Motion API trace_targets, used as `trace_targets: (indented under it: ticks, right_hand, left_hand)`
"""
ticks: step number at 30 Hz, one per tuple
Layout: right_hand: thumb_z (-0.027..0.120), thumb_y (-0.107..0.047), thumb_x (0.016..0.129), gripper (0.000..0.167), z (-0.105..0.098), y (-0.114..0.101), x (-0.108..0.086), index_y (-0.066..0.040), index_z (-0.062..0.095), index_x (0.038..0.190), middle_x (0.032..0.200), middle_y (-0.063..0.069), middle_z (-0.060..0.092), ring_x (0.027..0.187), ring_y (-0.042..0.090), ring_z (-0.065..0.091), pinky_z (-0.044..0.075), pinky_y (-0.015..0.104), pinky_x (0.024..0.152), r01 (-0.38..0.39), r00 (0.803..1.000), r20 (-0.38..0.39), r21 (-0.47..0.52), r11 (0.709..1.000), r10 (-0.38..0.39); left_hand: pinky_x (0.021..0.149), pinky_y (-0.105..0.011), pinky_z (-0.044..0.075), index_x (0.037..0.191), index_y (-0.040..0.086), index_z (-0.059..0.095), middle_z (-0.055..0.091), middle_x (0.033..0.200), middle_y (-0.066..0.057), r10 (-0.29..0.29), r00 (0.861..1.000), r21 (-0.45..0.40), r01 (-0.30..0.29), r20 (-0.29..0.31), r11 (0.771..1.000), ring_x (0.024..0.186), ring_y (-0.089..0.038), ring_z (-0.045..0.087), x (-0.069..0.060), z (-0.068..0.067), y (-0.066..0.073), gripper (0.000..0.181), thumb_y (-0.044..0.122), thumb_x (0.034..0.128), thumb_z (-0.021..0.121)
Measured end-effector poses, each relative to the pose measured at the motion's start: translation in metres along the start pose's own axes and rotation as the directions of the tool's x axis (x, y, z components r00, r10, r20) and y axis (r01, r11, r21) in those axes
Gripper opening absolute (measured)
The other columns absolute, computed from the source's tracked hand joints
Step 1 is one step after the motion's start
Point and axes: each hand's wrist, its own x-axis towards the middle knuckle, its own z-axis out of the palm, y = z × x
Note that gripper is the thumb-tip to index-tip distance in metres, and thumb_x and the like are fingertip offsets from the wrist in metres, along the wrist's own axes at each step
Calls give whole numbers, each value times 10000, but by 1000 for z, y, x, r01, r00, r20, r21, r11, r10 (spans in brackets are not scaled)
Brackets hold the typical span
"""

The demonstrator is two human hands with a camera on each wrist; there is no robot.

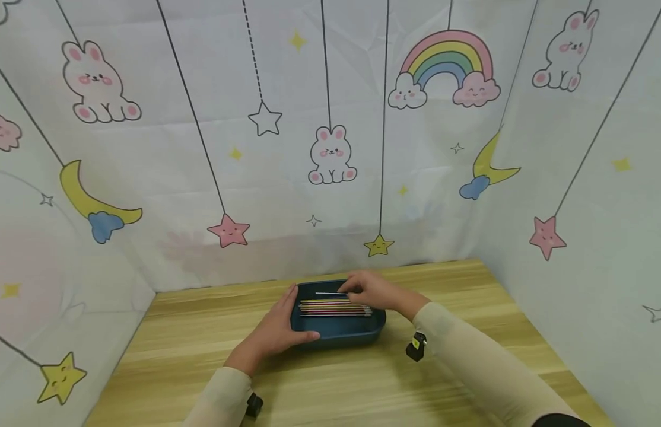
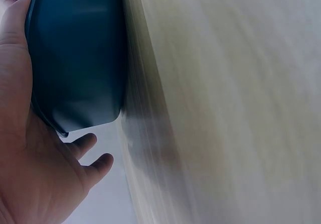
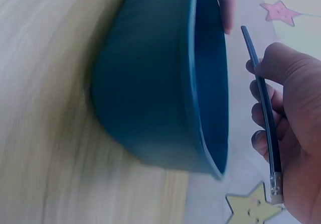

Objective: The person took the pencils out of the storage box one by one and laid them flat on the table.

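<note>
A dark blue rectangular box (image 1: 341,339) with rounded corners stands on the table, and several striped pencils (image 1: 333,308) lie side by side inside it. My left hand (image 1: 277,326) holds the box's left end, thumb along the near rim and fingers against the outside; in the left wrist view, two fingertips (image 2: 103,166) stick out past the wall (image 2: 80,58). Over the far right part of the box, my right hand (image 1: 375,292) pinches a dark pencil (image 3: 266,103) between thumb and fingers. Its metal band and white eraser (image 3: 276,196) point toward the palm.
The wooden-patterned table (image 1: 202,350) runs up to a white cloth backdrop (image 1: 277,178) printed with rabbits, stars, moons and a rainbow. Cloth also hangs along both sides. The box stands near the table's back edge.
</note>
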Motion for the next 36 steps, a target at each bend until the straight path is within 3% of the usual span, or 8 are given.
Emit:
trace_targets:
  ticks: [8, 16, 24, 36]
  right_hand:
    - [649, -66, 1106, 270, -26, 12, -19, -27, 802, 1325, 1130, 51, 719, 785, 92, 534, 493, 314, 717, 3, 998, -66, -32, 999, -6]
    - [659, -15, 1080, 270, -48, 29, -35, 0, 805, 1307, 1026, 57, 736, 646, 95, 485, 448, 308, 635, 2, 993, -120, -42, 999, -7]
    - [650, -55, 1111, 296, -62, 38, -49, -66, 794, 1370, 950, -46, 653, 688, 138, 491, 449, 319, 669, -104, 990, -100, -32, 994, 100]
    - [663, -66, 1104, 267, -74, 57, -68, -53, 815, 1323, 963, -21, 658, 726, 161, 518, 477, 338, 679, -134, 985, -119, -32, 991, 129]
  left_hand:
    - [1287, -667, 280, 1788, 89, 134, 123, 1854, -122, 5, 1000, 4, -5, -4, 1000, 1677, -418, 206, 1, -1, -1, 1330, 662, 857, 892]
    - [1291, -661, 275, 1787, 87, 125, 102, 1858, -110, 23, 1000, 8, -23, -7, 1000, 1684, -406, 186, 1, -1, -1, 1322, 639, 867, 897]
    - [1289, -661, 279, 1791, 104, 112, 89, 1861, -96, 9, 1000, 14, -9, 8, 1000, 1685, -403, 185, 0, -2, 0, 1368, 722, 839, 875]
    - [1286, -681, 270, 1790, 101, 117, 90, 1860, -98, 10, 1000, -3, -10, 9, 1000, 1684, -410, 184, 0, 0, -1, 1339, 680, 857, 884]
